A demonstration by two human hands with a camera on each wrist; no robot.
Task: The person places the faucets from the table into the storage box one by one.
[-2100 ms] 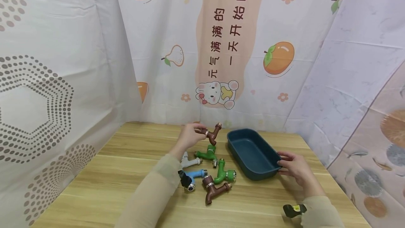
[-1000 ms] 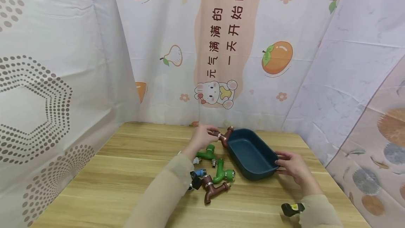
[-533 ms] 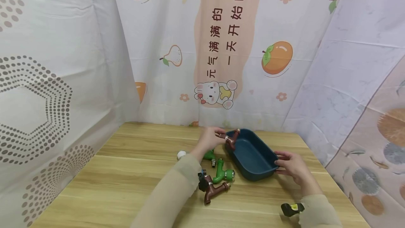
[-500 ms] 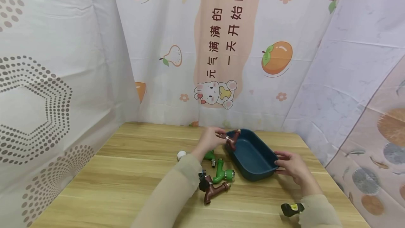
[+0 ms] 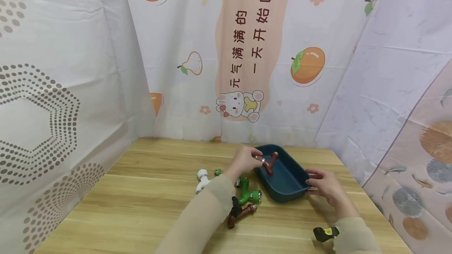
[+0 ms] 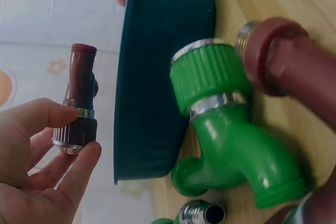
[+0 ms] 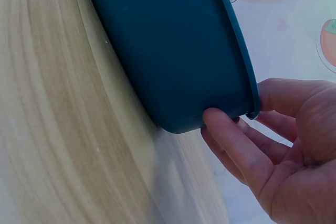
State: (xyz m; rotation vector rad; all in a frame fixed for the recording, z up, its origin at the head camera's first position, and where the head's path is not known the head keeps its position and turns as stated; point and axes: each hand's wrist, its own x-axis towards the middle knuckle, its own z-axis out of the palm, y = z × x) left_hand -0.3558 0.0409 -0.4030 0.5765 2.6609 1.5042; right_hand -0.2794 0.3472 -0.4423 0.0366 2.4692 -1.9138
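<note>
My left hand [image 5: 244,161] pinches a brown plastic tap [image 5: 270,164] by its ribbed knob, thumb and fingers around it. In the head view the tap overlaps the inside of a dark teal rectangular tub [image 5: 287,176]. The left wrist view shows the tap [image 6: 81,80] with its threaded end up, beside the tub's wall [image 6: 152,103]. At the tub's near right corner, my right hand [image 5: 329,186] grips the rim. In the right wrist view the thumb and fingers of that hand [image 7: 294,156] take the corner between them.
Left of the tub on the wooden table [image 5: 123,199] lie a green tap [image 5: 244,196], a second brown tap [image 5: 244,214] and a white tap [image 5: 203,179]. Another green tap [image 5: 217,172] is mostly behind my left forearm. A patterned curtain [image 5: 197,120] hangs behind the table.
My left hand has carried the brown tap rightward from above the loose taps to over the tub. The right hand has stayed at the tub's corner.
</note>
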